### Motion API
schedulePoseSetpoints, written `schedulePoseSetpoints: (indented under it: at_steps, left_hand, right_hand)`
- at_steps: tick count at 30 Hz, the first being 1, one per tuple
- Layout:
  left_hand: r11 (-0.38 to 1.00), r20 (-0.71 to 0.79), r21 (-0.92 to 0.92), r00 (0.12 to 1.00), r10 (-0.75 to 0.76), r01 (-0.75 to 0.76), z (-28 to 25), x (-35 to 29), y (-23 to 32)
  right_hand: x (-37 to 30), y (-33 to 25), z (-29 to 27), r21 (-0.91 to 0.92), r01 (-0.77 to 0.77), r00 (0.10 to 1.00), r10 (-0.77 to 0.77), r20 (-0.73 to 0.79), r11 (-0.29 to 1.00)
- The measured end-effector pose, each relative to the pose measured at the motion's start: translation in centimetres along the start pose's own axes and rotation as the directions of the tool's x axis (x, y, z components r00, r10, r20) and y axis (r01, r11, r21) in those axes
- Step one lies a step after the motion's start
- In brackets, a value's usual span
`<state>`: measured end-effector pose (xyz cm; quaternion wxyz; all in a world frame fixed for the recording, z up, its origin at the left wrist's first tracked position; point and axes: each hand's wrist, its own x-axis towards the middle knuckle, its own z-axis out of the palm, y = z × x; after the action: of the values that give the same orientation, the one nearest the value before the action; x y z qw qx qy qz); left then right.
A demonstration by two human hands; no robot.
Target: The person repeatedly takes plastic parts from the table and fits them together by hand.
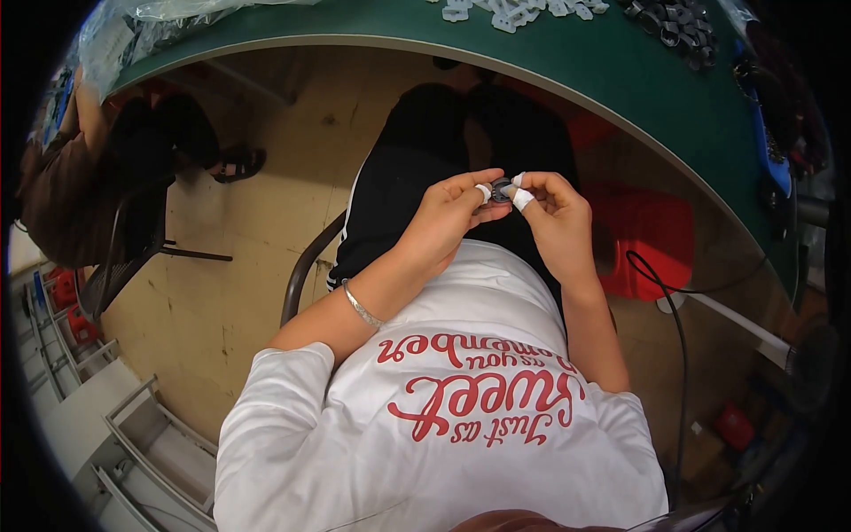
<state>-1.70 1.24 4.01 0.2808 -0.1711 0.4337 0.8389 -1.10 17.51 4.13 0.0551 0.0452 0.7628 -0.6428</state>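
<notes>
Above my lap, both hands meet at a small dark grey round part (501, 190). My left hand (448, 211) is closed, with thumb and fingers pinching the part from its left side. White wrapping covers the tip of the left thumb. From the other side comes my right hand (560, 213), its thumb and forefinger pinched together against the part, both with white wrapping. A small pale bit shows between the right fingertips and the part, too small to name. The other right fingers are curled in.
Ahead curves a green table (355, 25) with pale plastic pieces (519, 12), dark ring-like parts (678, 28) and a blue tray (773, 146). Clear plastic bags (133, 40) lie at its left. A red stool (651, 239) and black cable (683, 372) stand right. A seated person (80, 195) is left.
</notes>
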Motion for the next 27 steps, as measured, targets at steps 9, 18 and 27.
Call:
schedulePoseSetpoints:
  at_steps: [9,18,27]
  left_hand:
    - [1.000,-0.050,0.030,0.999,-0.004,0.006,0.1,-0.1,-0.3]
    - [0.999,-0.062,-0.020,0.998,0.031,-0.033,-0.8,0.6,-1.3]
    - [0.999,-0.081,-0.026,0.996,-0.033,0.031,-1.2,0.8,-1.4]
  right_hand:
    - [0.0,0.3,1.1,0.077,-0.103,0.993,0.106,-0.045,0.992]
    - [0.2,2.2,2.0,0.134,-0.114,0.990,0.124,-0.069,0.984]
    - [0.3,2.0,1.3,0.117,-0.215,0.976,0.210,0.054,0.969]
